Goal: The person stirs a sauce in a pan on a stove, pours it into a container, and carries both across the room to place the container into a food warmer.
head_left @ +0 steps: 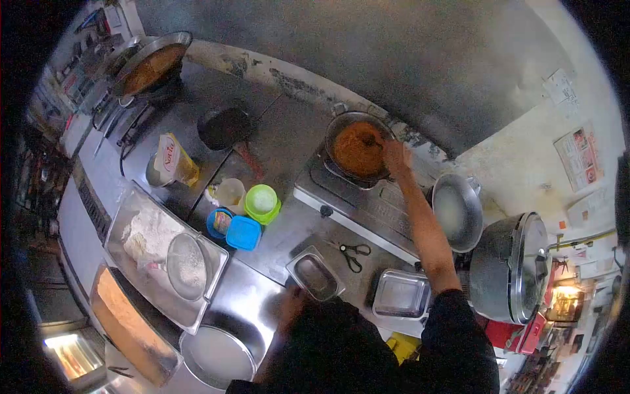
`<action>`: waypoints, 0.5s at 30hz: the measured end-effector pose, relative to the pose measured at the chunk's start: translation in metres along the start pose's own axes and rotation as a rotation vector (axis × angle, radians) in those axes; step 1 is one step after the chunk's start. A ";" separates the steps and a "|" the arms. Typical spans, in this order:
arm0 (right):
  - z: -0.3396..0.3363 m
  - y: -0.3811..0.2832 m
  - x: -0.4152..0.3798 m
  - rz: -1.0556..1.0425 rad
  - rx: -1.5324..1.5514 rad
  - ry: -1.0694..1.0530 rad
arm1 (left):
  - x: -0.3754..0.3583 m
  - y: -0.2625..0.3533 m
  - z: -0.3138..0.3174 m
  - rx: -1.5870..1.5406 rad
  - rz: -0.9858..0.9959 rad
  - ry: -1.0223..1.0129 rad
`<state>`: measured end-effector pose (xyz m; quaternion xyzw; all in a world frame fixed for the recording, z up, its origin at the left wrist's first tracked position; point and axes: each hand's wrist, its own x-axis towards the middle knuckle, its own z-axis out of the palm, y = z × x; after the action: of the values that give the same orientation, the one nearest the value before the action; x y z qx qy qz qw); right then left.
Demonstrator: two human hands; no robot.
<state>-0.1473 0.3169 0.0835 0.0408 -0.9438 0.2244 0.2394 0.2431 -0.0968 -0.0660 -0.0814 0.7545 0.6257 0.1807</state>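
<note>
At the top centre a wok (333, 148) sits on a gas stove (354, 220), filled with an orange-brown, crumbly-looking food (357, 150). My right hand (396, 159) reaches over the wok's right rim, its fingers closed round a dark cooking utensil (375, 139) that dips into the food. The utensil's exact kind is hard to make out. My left hand (293, 306) is low and blurred near my body, close to a small metal pan (316, 276). Its fingers do not show clearly. Black-handled scissors (355, 256) lie between that pan and the stove.
A steel tray (216, 262) with white flour and a sieve stands left. Nearby are a blue-lidded tub (243, 232), a green container (262, 202), an oil pouch (177, 161) and a black frying pan (224, 128). Right are a pan of pale liquid (457, 213) and a large pot (499, 266).
</note>
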 end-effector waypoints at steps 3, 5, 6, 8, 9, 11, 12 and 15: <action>-0.023 0.012 -0.021 -0.111 -0.165 0.058 | -0.013 0.052 -0.006 -0.015 -0.047 -0.008; -0.043 0.003 -0.030 -0.118 -0.310 -0.044 | -0.016 0.074 -0.008 -0.010 -0.043 0.003; -0.050 -0.006 -0.034 -0.099 -0.261 -0.119 | -0.013 0.063 -0.006 -0.010 -0.020 0.021; -0.066 -0.026 -0.037 -0.045 -0.148 -0.201 | -0.007 0.041 0.000 -0.050 0.030 0.027; -0.075 -0.038 -0.037 -0.010 -0.084 -0.210 | -0.004 0.030 0.002 -0.089 0.055 0.015; -0.096 -0.053 -0.033 0.057 -0.009 -0.247 | -0.003 0.020 0.002 -0.105 0.081 0.000; -0.107 -0.060 -0.028 0.087 0.001 -0.275 | -0.002 0.018 0.001 -0.082 0.083 -0.001; -0.116 -0.066 -0.026 0.131 -0.166 -0.231 | -0.015 0.096 -0.013 -0.038 -0.028 -0.033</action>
<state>-0.0621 0.3079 0.1892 -0.0154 -0.9809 0.1546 0.1166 0.2211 -0.0917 0.0295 -0.0852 0.7383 0.6384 0.2002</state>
